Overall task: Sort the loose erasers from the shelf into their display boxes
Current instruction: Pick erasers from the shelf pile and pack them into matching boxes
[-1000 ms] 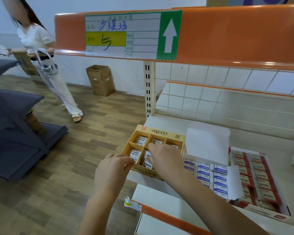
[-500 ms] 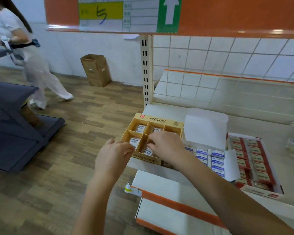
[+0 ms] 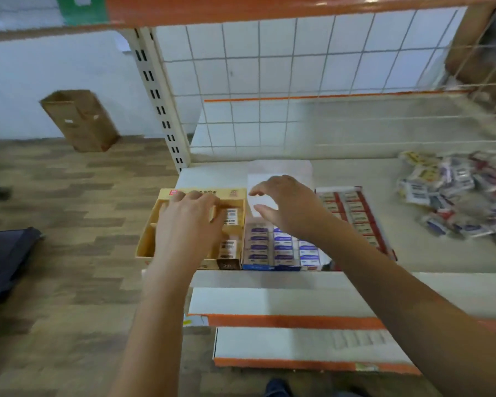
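Note:
Three display boxes stand side by side at the shelf's front left. The yellow divided box [image 3: 146,247] is leftmost, with several wrapped erasers [image 3: 231,217] in its compartments. My left hand [image 3: 188,224] lies over this box, fingers reaching to its back wall; whether it holds anything is hidden. The blue-and-white box [image 3: 281,249] is in the middle, filled with rows of erasers. Above it hovers my right hand [image 3: 289,209], fingers spread and curved, holding nothing. The red box [image 3: 352,210] is to the right. A pile of loose erasers [image 3: 455,193] lies at the shelf's right.
A white wire grid [image 3: 269,90] backs the shelf [image 3: 413,253]. An orange-edged shelf [image 3: 241,10] hangs overhead and two lower shelves [image 3: 284,319] jut out below. A cardboard bin [image 3: 80,121] stands on the wood floor at left, and a dark rack [image 3: 3,259] at far left.
The view swung right and down, bringing the loose eraser pile into sight. My right hand lifted off the yellow box toward the blue one; my left hand moved onto the yellow box.

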